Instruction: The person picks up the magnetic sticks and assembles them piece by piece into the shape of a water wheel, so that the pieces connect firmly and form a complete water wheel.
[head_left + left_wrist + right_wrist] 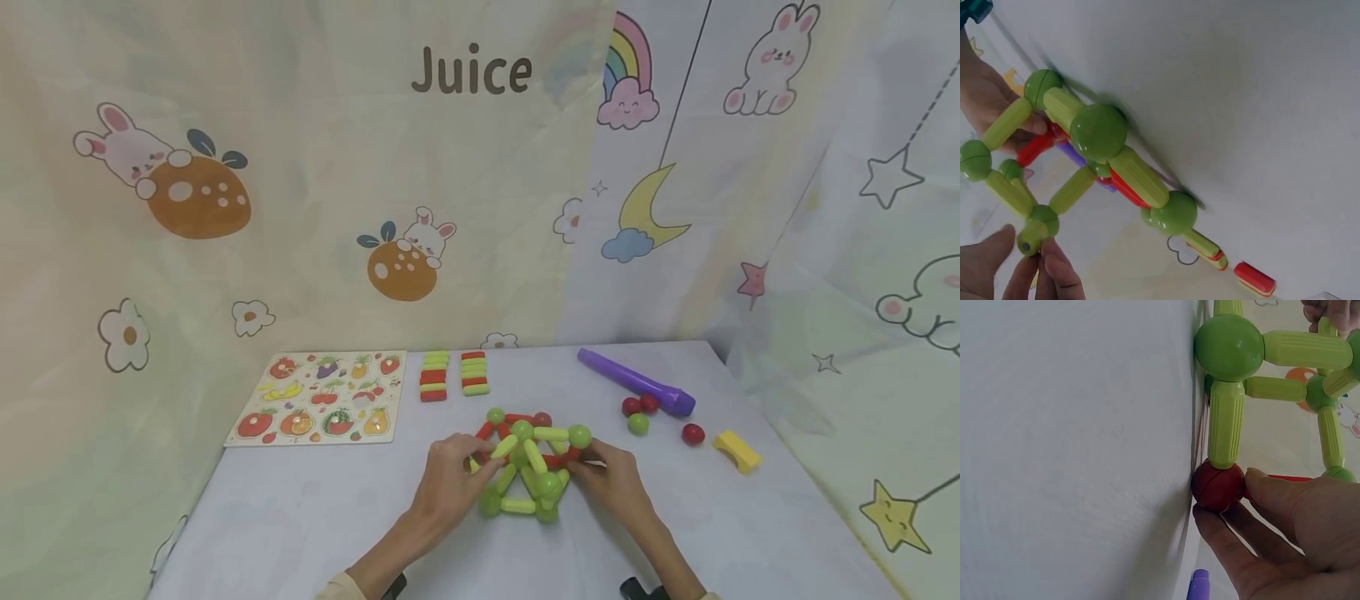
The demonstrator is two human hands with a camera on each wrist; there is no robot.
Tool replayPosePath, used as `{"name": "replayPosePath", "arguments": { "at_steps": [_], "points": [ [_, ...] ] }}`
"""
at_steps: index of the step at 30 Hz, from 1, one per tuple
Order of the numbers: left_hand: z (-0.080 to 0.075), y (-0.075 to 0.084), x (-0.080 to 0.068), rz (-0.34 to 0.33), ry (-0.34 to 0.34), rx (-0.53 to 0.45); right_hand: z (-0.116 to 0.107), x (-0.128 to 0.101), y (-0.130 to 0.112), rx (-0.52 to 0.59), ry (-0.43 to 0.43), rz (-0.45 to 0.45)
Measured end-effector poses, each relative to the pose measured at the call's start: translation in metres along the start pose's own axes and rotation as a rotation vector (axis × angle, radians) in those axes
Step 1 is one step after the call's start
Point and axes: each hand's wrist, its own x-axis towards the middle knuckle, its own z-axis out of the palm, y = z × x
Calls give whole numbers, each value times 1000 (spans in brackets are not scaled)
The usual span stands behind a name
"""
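A frame of yellow-green and red rods joined by green balls (525,467) stands on the white table (300,525). My left hand (480,462) pinches one yellow-green rod (504,447) at the frame's left side. In the left wrist view the left hand (1032,253) grips that rod's end (1027,240). My right hand (581,462) holds the frame's right side. The right wrist view shows the right hand (1225,499) pinching a red ball (1216,486) that sits against the table under an upright green rod (1225,431).
A fruit puzzle board (318,398) lies at the back left. Two stacks of spare rods (433,377) (474,372) sit behind the frame. A purple tube (636,382), loose red balls (632,406) (693,433), a green ball (638,424) and a yellow block (737,451) lie to the right.
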Motion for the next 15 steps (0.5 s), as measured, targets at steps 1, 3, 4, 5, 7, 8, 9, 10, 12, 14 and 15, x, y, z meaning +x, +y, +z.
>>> {"name": "replayPosePath", "arguments": {
  "at_steps": [1,3,4,5,7,8,9,10,12,14,15],
  "points": [
    [-3,-3,3,1,-5,-4,0,0,0,-1,-5,0],
    [-11,-14,13,6,0,0,-1,1,0,-2,-10,1],
    [-16,-22,21,-5,8,13,-2,2,0,0,-9,3],
    [-20,-33,30,-18,22,37,-2,2,-1,-1,-4,4],
    [-28,-58,48,-66,42,113,-4,3,-1,0,6,3],
    [-31,-72,58,-96,46,158,-4,3,-2,3,11,6],
    [-34,-86,65,-134,37,204,-4,2,-2,4,14,7],
    [-36,-99,72,-177,19,243,-4,2,-2,7,12,11],
    [-38,-121,81,-233,-30,311,-3,1,-2,10,6,14],
    [-38,-137,85,-259,-73,356,-2,1,-1,13,-2,25],
    [-38,-142,87,-256,-88,378,-1,1,-1,10,-2,24]
  ]
}}
